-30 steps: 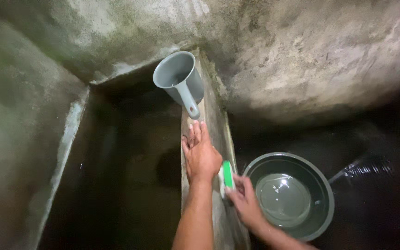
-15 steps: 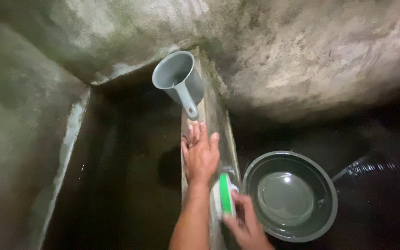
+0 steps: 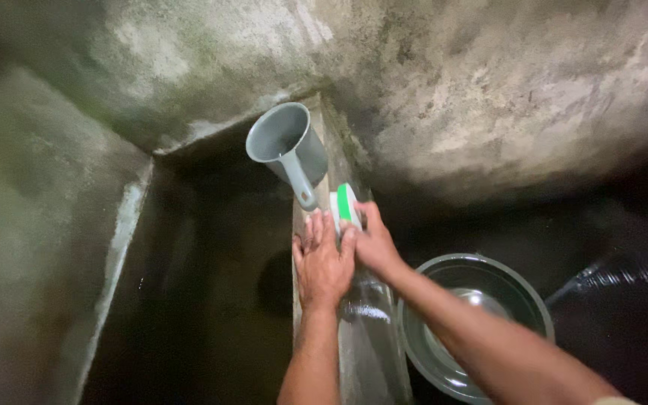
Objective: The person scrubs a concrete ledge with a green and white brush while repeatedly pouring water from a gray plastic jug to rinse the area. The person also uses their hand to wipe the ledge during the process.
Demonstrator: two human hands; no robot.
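While left hand (image 3: pixel 322 264) lies flat, palm down, gripping nothing, on narrow concrete ledge (image 3: pixel 369 330), right hand (image 3: pixel 369 238) clenches green-and-white scrub brush (image 3: pixel 345 205) just beside it at 1 o'clock. Brush touches ledge, just below handle of grey plastic dipper (image 3: pixel 288 150) at 11 o'clock. Brush looks light, stiff-backed, likely slippery when wet; best held across back, fingers over sides. Round basin (image 3: pixel 523 296) of water at 4 o'clock.
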